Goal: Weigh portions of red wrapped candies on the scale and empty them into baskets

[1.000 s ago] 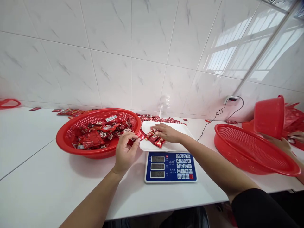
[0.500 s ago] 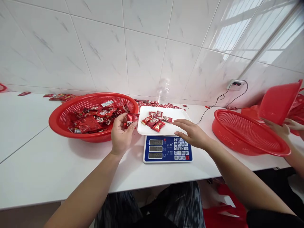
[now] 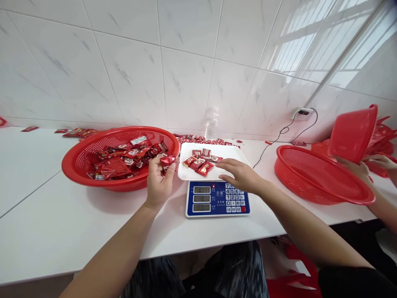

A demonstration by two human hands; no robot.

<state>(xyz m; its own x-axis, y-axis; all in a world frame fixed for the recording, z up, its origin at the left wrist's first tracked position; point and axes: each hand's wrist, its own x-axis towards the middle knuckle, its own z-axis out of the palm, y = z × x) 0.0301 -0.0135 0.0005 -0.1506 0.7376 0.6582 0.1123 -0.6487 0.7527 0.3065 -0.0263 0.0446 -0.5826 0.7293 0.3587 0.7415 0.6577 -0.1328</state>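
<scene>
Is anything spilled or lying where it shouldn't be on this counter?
Yes. Loose red packets lie strewn along the foot of the wall behind the scale's white tray, and a few more sit behind the red basket. They lie outside both the basket and the tray, so they look spilled.

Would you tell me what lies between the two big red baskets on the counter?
In the head view, the scale with red packets on its white tray, plus both hands.
</scene>
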